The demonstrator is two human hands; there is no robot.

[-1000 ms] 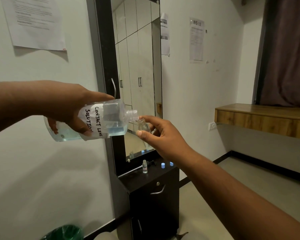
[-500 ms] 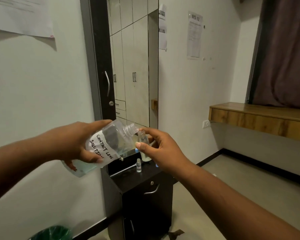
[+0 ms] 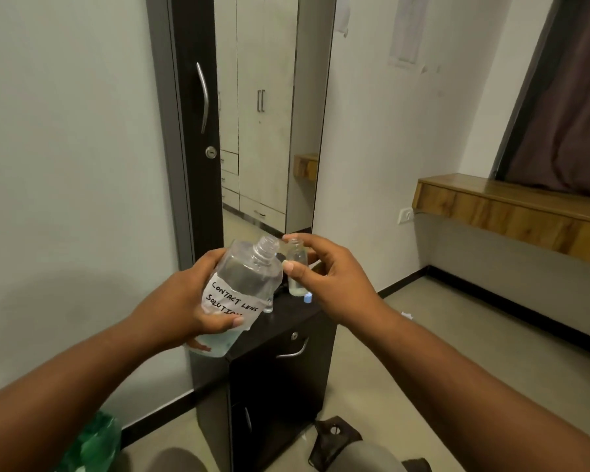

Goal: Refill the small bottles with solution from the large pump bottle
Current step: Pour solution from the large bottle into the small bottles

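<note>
Left hand (image 3: pixel 181 301) wrapped round the large bottle (image 3: pixel 242 287) labelled "CONTACT LENS SOLUTION", fingers (image 3: pixel 230 322) curled under the label, bottle tilted neck-up toward the right, cap off, pale liquid pooled at its lower end. Right hand (image 3: pixel 327 277) pinching the small bottle (image 3: pixel 296 267) between thumb and forefinger, upright, mouth open, just beside the large bottle's neck; contact between the two mouths cannot be told. Below, on the dark desk (image 3: pixel 286 321) under the mirror (image 3: pixel 263 114): a blue cap (image 3: pixel 308 297) and a second small clear bottle (image 3: pixel 268 305), partly hidden behind the large one.
</note>
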